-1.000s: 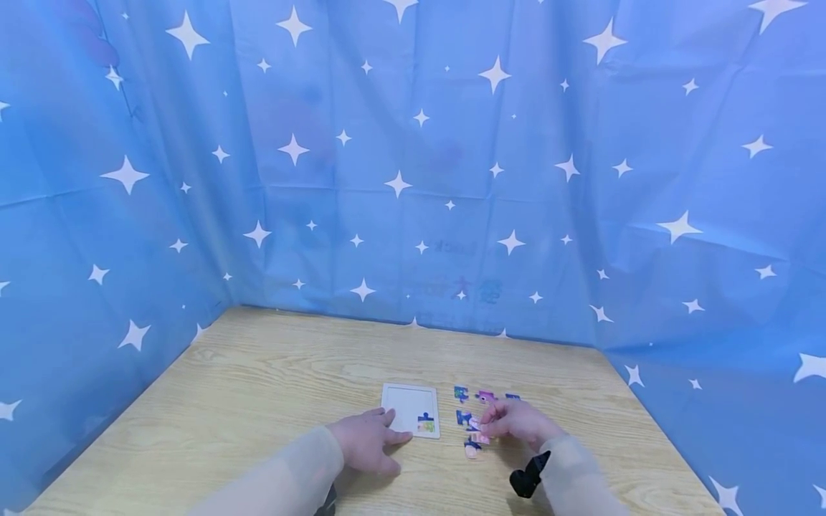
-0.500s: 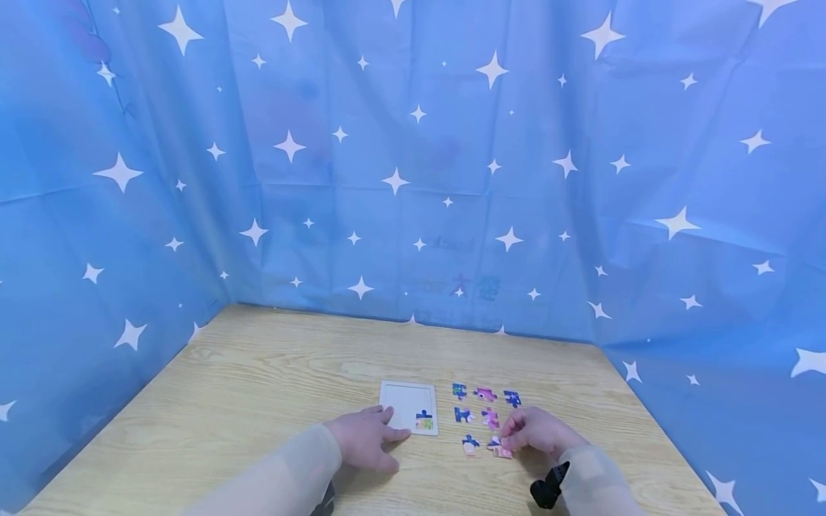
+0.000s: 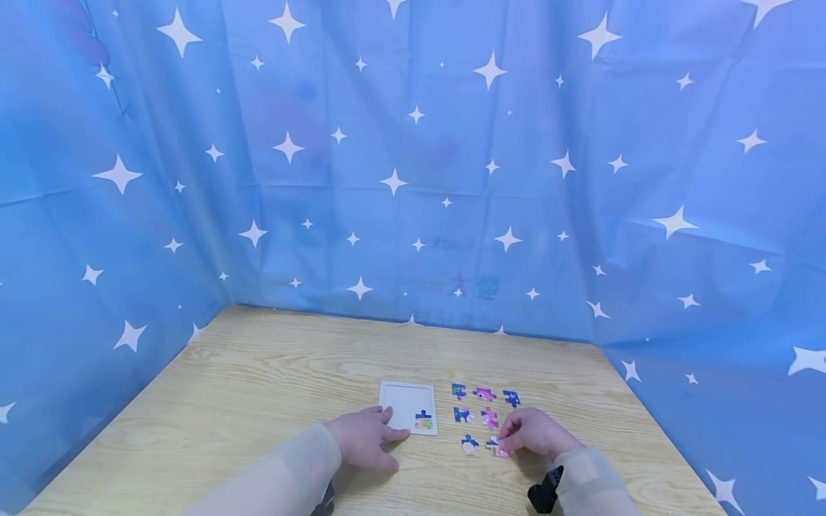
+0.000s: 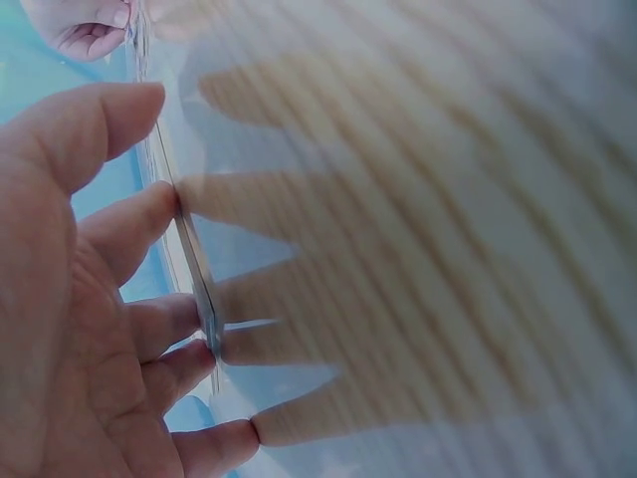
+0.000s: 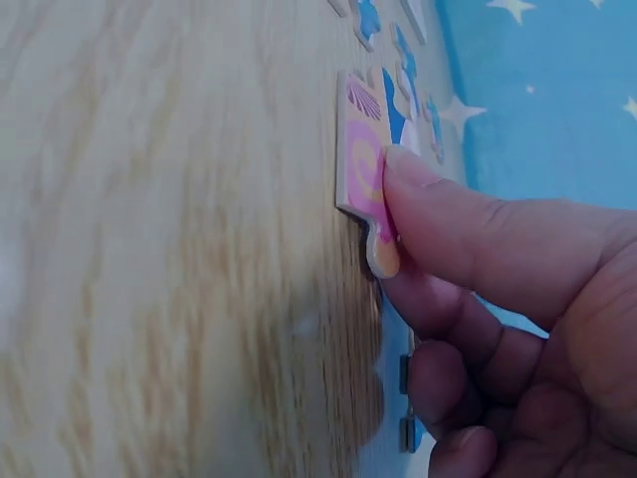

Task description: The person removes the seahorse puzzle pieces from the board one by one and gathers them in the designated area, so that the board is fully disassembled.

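My left hand (image 3: 364,438) lies with fingers spread at the near-left edge of a white puzzle tray (image 3: 400,400); in the left wrist view its fingertips (image 4: 164,197) touch the tray's edge and the tabletop. One blue and yellow-green puzzle piece (image 3: 423,421) sits in the tray's near-right corner. To the right, my right hand (image 3: 540,432) pinches a pink and blue puzzle piece (image 5: 360,164) between thumb and forefinger. That piece appears slightly tilted at the table surface, and the thumb covers part of it.
Several loose puzzle pieces lie in rough rows right of the tray, among them a pink one with an eye (image 3: 484,394), a dark blue one (image 3: 512,398) and a peach and blue one (image 3: 470,446). A blue star-patterned curtain (image 3: 413,215) surrounds the wooden table (image 3: 277,373).
My right hand has moved right and nearer with the pinched piece, away from the other pieces, then stayed almost in place over the last half second. My left hand has held its position.
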Motion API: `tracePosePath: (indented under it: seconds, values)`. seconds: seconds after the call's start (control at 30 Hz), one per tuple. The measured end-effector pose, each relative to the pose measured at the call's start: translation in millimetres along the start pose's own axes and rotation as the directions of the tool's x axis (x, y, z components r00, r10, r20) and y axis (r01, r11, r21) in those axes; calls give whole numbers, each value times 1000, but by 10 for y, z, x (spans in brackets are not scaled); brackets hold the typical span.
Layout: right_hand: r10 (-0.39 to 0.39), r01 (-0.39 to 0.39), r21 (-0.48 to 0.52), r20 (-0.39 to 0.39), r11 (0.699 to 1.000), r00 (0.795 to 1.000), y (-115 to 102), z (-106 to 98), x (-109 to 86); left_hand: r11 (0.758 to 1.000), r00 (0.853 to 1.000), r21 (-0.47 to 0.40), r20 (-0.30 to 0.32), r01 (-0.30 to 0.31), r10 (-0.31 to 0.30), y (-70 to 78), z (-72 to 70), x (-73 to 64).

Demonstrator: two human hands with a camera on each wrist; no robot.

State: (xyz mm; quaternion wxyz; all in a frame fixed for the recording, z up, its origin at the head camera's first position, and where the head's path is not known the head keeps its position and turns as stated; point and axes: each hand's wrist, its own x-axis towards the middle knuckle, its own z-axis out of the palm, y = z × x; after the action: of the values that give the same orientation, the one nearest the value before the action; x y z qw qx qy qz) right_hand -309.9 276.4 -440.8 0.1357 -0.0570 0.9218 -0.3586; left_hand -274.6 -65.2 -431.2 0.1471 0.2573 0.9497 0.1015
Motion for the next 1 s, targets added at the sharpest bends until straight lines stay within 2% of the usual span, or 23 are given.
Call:
tracePosePath:
  seconds: [0.17, 0.3, 0.5, 0.63, 0.83, 1.0]
  values:
    - [10, -11, -41, -27, 999, 1000, -44, 6, -7, 1000, 1000, -11, -1, 2, -2, 13, -8, -6]
    - [-14, 8, -85, -60, 996, 998, -132, -23, 19, 1000, 1000, -11, -4, -1, 1, 17, -11, -4]
    - [-99, 100, -1, -117, 995, 988, -434, 44, 139, 1000, 1000, -11, 6, 6, -6, 7, -12, -3]
    - [-119, 123, 30, -111, 992, 987, -595, 223, 271, 1000, 1000, -18, 6, 0, 0, 10, -11, -10]
    - [-167, 163, -53, -78, 985, 983, -723, 465, 462, 1000, 1000, 5, -11, -8, 8, 17, -5, 4]
    - [-180, 178, -87, -11, 980, 984, -798, 638, 557, 1000, 1000, 23, -18, -10, 11, 9, 3, 14]
